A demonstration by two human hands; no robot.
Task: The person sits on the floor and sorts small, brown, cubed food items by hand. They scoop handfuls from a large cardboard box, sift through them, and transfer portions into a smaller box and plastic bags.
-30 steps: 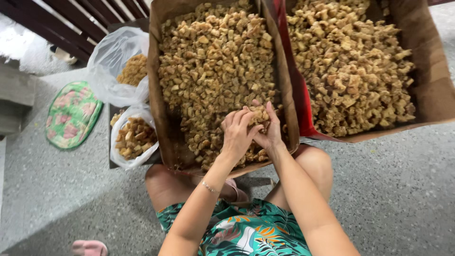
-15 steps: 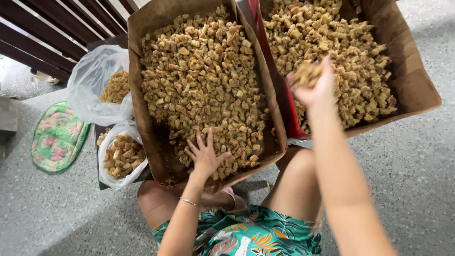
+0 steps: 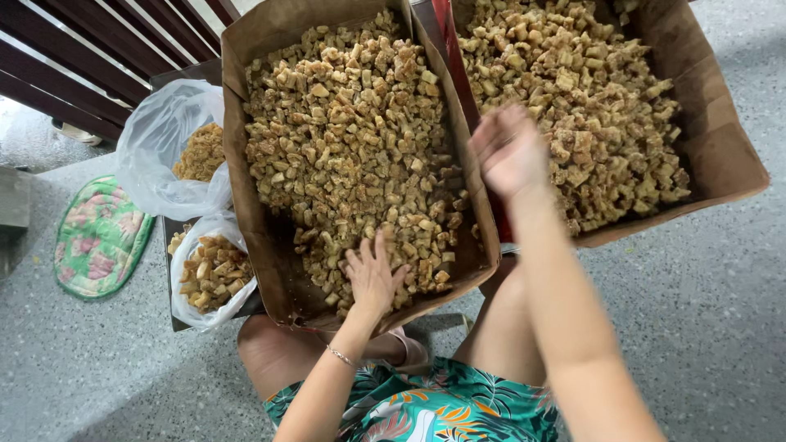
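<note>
Brown chunks [image 3: 344, 139] filled our two boxes.
Our left hand [image 3: 374, 278] lay spread on chunks low in the centre box [image 3: 237, 147]; our right hand [image 3: 509, 151], blurred, hovered over the upper-right box [image 3: 729, 155], grip unclear.

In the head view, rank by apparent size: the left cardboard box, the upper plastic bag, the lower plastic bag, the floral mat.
1. Left cardboard box
2. Upper plastic bag
3. Floral mat and lower plastic bag: look alike, unranked.
</note>
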